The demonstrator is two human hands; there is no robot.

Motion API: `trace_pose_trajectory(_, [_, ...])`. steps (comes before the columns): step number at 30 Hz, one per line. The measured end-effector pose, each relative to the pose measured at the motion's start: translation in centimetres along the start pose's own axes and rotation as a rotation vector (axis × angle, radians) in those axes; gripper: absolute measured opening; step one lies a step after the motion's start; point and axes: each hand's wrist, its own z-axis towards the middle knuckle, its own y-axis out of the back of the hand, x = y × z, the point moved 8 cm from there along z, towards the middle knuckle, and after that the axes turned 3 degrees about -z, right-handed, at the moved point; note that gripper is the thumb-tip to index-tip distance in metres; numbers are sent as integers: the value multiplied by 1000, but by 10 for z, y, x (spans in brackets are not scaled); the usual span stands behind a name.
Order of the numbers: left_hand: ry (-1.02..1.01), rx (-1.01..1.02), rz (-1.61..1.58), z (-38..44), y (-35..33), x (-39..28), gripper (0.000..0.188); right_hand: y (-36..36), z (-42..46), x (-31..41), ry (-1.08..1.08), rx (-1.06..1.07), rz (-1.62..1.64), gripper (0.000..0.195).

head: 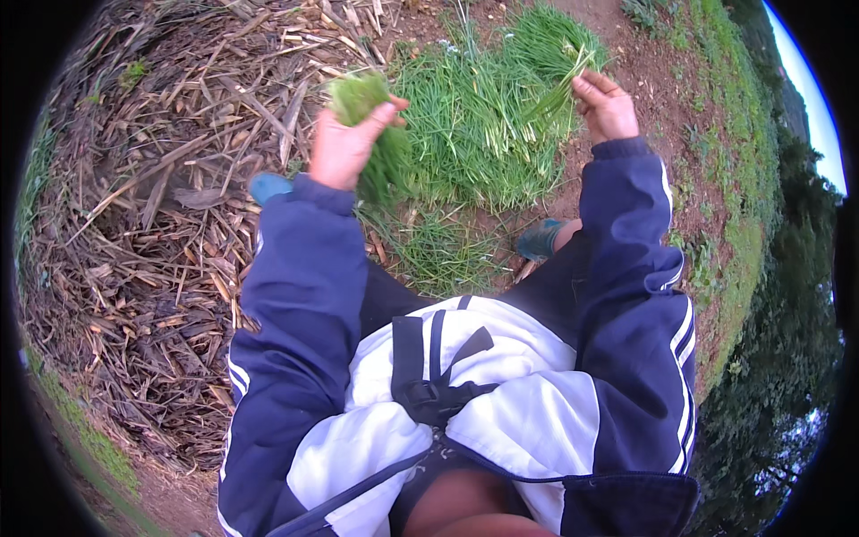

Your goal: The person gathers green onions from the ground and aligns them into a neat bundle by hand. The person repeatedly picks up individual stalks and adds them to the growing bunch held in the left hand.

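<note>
My left hand is closed around a thick bunch of long green leaves, which looks like garlic chives and is blurred. Between the thumb and fingers of my right hand are a few thin stalks, their pale ends at the top and their green tips trailing down to the left. Below and between both hands a broad pile of cut green leaves is spread on the ground. A denser bundle of the same greens lies at its far right, just beyond my right hand.
Dry stalks and woody litter cover the ground on the left. Loose greens lie between my feet, near a teal shoe and a blue shoe. Bare reddish soil and a grassy strip run along the right.
</note>
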Motion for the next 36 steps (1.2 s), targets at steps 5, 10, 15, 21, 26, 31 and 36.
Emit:
trace_pose_trajectory(5, [158,302,-185,-41,-64,37,39,-64,-69,-23,-71,72,98,25])
trace_pose_trajectory(10, [294,417,-219,-86,-80,56,29,-116,-131,-34,-177,251,413,22])
trace_pose_trajectory(15, [258,368,-154,-106,-65,48,18,-104,-145,-39,-141,214,315,24])
trace_pose_trajectory(21, [256,435,-78,-127,-59,46,19,-62,-151,-30,-29,123,326,26])
trace_pose_trajectory(26, [252,431,-74,-135,-53,45,15,3,-141,-39,-12,78,102,22])
trace_pose_trajectory(31, [272,453,-98,-133,-56,53,20,-41,-187,-85,144,721,-1254,37])
trace_pose_trajectory(36, [306,472,10,-137,-56,54,14,-81,-180,-9,273,412,-497,35])
